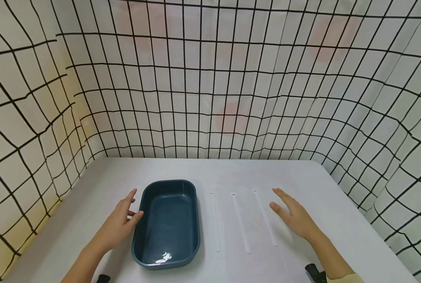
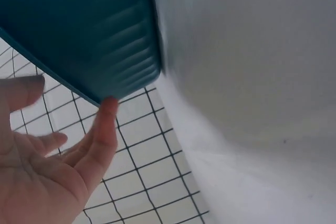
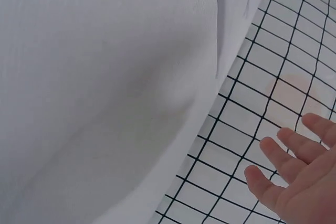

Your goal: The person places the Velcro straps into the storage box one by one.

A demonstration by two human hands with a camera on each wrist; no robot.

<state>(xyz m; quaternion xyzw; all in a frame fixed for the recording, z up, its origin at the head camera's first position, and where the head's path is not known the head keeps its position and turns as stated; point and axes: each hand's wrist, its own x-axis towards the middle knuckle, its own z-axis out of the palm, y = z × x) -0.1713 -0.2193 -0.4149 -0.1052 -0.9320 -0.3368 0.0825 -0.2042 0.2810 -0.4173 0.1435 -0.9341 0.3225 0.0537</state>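
A dark blue rectangular tub with rounded corners stands on the white table, nothing in it. Beside its left wall is my left hand, fingers loosely spread and holding nothing. In the left wrist view one fingertip of that hand overlaps the tub's edge; whether it touches, I cannot tell. Right of the tub lie three thin white strips that look like zip ties: a left one, a middle one and a right one. My right hand, fingers relaxed, hovers right of them, gripping nothing.
The white tabletop runs back to a white wall covered with a black grid. Similar gridded walls rise at the left and right sides. A dark wrist camera is on the right forearm.
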